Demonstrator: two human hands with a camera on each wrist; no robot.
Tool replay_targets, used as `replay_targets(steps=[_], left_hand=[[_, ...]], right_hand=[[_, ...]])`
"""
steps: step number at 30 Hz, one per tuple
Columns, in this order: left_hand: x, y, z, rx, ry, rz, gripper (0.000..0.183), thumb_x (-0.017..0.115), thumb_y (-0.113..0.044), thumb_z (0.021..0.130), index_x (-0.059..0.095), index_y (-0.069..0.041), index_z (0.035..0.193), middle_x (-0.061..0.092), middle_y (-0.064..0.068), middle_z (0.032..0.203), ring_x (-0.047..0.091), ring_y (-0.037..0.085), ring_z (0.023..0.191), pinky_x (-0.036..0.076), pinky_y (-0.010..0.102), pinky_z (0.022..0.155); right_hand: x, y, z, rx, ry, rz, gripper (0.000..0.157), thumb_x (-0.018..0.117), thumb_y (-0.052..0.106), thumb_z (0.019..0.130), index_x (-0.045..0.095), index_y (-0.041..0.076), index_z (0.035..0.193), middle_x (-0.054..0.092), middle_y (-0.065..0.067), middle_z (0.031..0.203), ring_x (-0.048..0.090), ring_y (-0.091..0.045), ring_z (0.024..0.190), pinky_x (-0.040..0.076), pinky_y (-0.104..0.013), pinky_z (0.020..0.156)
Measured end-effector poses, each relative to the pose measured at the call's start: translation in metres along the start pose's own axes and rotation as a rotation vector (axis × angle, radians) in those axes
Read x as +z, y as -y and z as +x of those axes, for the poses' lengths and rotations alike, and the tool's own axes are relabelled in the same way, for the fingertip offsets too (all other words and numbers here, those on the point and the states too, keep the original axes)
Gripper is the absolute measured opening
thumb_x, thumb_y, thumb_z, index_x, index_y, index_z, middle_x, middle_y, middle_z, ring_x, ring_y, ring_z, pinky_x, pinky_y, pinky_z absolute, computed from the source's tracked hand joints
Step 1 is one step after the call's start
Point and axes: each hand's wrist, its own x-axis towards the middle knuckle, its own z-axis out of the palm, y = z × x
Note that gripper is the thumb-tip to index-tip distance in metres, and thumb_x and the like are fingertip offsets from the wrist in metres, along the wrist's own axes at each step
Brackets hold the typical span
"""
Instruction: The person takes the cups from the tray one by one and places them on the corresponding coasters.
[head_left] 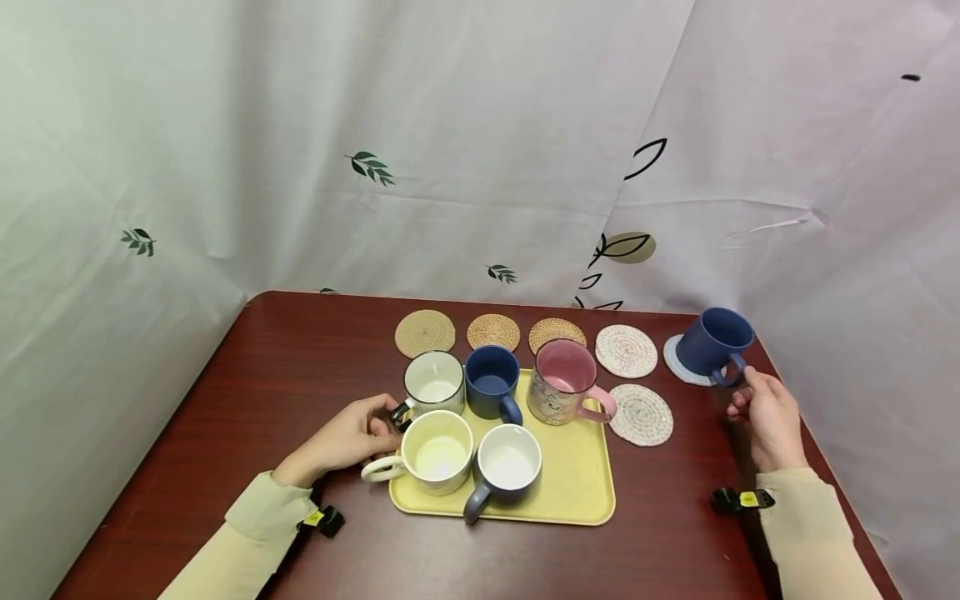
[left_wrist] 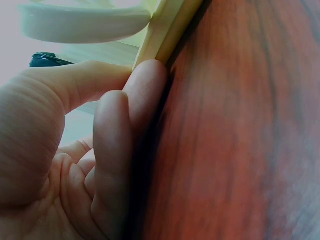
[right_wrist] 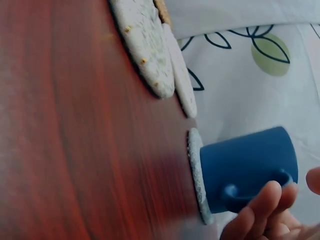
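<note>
Yellow tray [head_left: 573,471] holds five mugs [head_left: 491,407]; left hand [head_left: 347,433] pinches rim [left_wrist: 161,30]; right hand [head_left: 772,417] at blue mug [head_left: 705,346], grip unclear.

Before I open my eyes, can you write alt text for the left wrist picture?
Left grip pinching the rim of a yellow tray on a reddish-brown wood-grain table; a cream mug handle shows at top left.
</note>
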Motion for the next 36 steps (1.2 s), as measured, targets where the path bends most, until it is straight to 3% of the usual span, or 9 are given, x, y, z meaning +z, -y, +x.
replay_targets(steps=[6,11,17,23,27,31,36], left_hand=[[0.0,0.0,0.0,0.004,0.004,0.002,0.035,0.077,-0.014,0.092,0.056,-0.001,0.115,0.065,0.005,0.064,0.053,0.006,0.05,0.042,0.021,0.048],[0.0,-0.001,0.0,0.007,0.004,0.002,0.035,0.077,-0.014,0.092,0.056,0.0,0.115,0.065,0.004,0.064,0.053,0.006,0.051,0.043,0.021,0.048],[0.0,-0.001,-0.001,0.007,0.003,-0.002,0.035,0.077,-0.014,0.092,0.056,0.0,0.116,0.065,0.002,0.063,0.053,0.006,0.05,0.043,0.021,0.048],[0.0,-0.001,0.0,0.0,0.002,-0.009,0.034,0.078,-0.015,0.092,0.057,-0.001,0.115,0.064,0.003,0.063,0.052,0.005,0.05,0.042,0.021,0.047],[0.0,-0.001,-0.001,-0.005,0.002,-0.003,0.035,0.078,-0.015,0.092,0.057,-0.001,0.116,0.064,0.005,0.063,0.052,0.005,0.05,0.041,0.021,0.047],[-0.001,-0.001,-0.001,0.0,0.007,0.007,0.036,0.077,-0.016,0.093,0.056,-0.001,0.117,0.064,0.006,0.064,0.053,0.006,0.05,0.042,0.021,0.048],[-0.001,-0.001,-0.001,0.0,0.011,-0.004,0.034,0.077,-0.015,0.093,0.055,-0.001,0.117,0.063,0.004,0.063,0.052,0.006,0.05,0.042,0.021,0.047]], right_hand=[[0.016,0.002,-0.012,-0.062,-0.174,-0.005,0.011,0.059,0.025,0.105,0.051,0.02,0.11,0.053,0.006,0.065,0.05,-0.005,0.054,0.047,-0.017,0.051],[0.032,0.002,-0.027,-0.115,-0.157,-0.007,0.009,0.061,0.022,0.104,0.054,0.019,0.108,0.054,0.006,0.064,0.05,-0.005,0.056,0.047,-0.017,0.051],[0.053,0.0,-0.046,-0.172,0.029,-0.121,0.009,0.058,0.023,0.106,0.06,0.014,0.107,0.053,0.006,0.066,0.051,-0.007,0.059,0.048,-0.018,0.057],[0.076,-0.002,-0.067,-0.266,0.258,-0.333,0.027,0.048,0.025,0.111,0.062,0.002,0.111,0.052,0.005,0.068,0.052,-0.01,0.062,0.049,-0.024,0.059],[0.095,-0.002,-0.082,-0.271,0.371,-0.432,0.036,0.046,0.029,0.112,0.061,-0.004,0.11,0.048,0.001,0.067,0.05,-0.013,0.061,0.047,-0.029,0.059],[0.108,-0.001,-0.095,-0.231,0.445,-0.474,0.039,0.046,0.032,0.112,0.06,-0.004,0.104,0.046,-0.001,0.065,0.047,-0.016,0.059,0.044,-0.033,0.056],[0.118,-0.005,-0.099,-0.279,0.487,-0.501,0.044,0.047,0.03,0.112,0.056,-0.005,0.086,0.047,-0.004,0.066,0.048,-0.018,0.058,0.045,-0.032,0.057]])
